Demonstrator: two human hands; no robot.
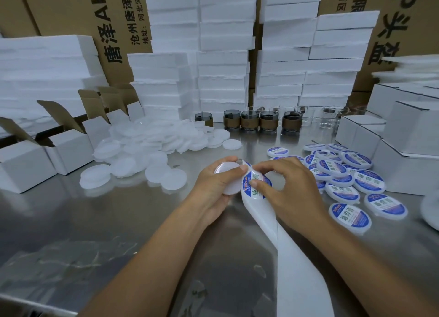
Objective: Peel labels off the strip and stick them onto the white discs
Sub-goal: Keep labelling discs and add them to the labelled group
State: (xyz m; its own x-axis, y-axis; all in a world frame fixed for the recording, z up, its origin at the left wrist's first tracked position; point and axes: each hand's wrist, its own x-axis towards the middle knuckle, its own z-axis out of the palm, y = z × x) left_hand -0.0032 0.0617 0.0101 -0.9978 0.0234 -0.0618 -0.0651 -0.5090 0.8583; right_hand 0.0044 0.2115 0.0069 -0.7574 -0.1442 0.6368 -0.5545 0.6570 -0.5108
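Peeling a label (256, 184) beside the white disc (231, 188).
My left hand (213, 193) grips the disc; just right of the disc, my right hand (292, 188) pinches the blue label, strip (292, 252) trailing below. Labelled discs (349, 218) lie farther right.

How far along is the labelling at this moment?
Done: a cluster of labelled discs lies at the right of the steel table. In hand: the left hand grips a bare white disc while the right hand pinches a blue label at the strip. Left: a large pile of unlabelled discs, so much remains.
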